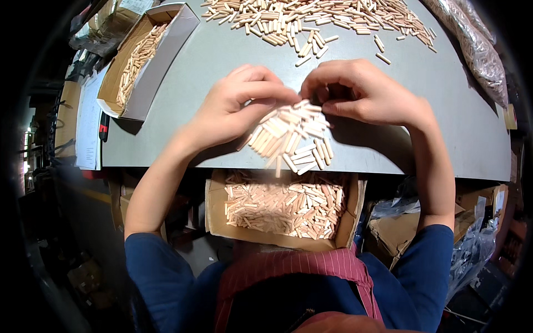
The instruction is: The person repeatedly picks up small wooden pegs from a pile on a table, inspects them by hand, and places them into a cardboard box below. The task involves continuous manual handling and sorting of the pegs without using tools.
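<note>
A loose heap of short wooden dowels lies at the near edge of the grey table, and a few dowels jut over that edge. My left hand curves around the heap's left and far side, its fingertips against the dowels. On the far right of the heap is my right hand, its fingers bent and its thumb apart from them by the dowels. I see nothing gripped in either hand. Below the edge, an open cardboard box holds many dowels, some blurred.
A larger spread of dowels covers the table's far side. At the left stands a long white box partly filled with dowels, beside papers and a red-and-black tool. A clear plastic bag lies along the right edge.
</note>
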`<action>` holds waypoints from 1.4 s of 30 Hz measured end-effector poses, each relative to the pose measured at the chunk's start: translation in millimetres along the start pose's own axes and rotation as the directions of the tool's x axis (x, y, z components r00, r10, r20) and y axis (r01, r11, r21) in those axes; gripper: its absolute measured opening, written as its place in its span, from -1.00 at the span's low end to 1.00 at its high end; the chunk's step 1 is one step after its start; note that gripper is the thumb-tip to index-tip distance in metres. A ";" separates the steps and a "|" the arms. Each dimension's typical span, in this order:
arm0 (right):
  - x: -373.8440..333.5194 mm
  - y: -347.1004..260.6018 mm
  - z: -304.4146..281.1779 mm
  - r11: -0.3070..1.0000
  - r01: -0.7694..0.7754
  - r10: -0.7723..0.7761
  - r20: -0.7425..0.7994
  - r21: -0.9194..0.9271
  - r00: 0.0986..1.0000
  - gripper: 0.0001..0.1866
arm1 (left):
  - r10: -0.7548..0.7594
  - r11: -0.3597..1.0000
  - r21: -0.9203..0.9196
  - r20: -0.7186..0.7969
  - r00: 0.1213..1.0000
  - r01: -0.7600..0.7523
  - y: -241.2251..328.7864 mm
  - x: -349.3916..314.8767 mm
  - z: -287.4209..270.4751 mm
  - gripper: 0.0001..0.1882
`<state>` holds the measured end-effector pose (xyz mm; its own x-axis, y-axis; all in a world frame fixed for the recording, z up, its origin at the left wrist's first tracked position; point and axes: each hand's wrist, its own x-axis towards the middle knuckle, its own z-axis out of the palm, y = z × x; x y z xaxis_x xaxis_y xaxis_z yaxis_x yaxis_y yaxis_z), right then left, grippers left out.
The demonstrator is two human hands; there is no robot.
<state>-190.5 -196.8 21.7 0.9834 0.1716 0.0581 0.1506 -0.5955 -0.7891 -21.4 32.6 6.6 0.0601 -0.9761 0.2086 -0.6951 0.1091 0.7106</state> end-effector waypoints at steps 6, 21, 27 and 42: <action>-4.4 2.5 0.7 0.974 -0.111 0.101 0.061 0.195 0.993 -0.73 | -0.278 0.843 -0.488 -0.035 0.960 0.226 -1.5 -9.3 -2.7 -0.68; 4.1 -3.5 17.9 0.989 0.081 -0.089 -0.062 -0.127 0.994 -0.84 | -0.296 0.896 -0.398 -0.201 0.934 0.198 -2.0 -9.3 4.0 -0.71; 5.1 4.4 22.1 0.981 0.118 -0.142 -0.157 -0.153 0.977 -0.89 | -0.261 0.927 -0.329 -0.217 0.941 0.182 -0.9 -9.0 5.0 -0.71; 2.5 3.3 26.7 0.869 0.271 -0.331 -0.079 -0.414 0.940 -0.84 | -0.129 0.991 -0.061 -0.281 0.951 0.116 2.6 -8.4 8.1 -0.69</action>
<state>-190.2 -177.4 2.9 0.8830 0.2966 0.3637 0.4391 -0.7957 -0.4171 -29.5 39.6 1.3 0.3481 -0.8895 0.2959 -0.6381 0.0065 0.7699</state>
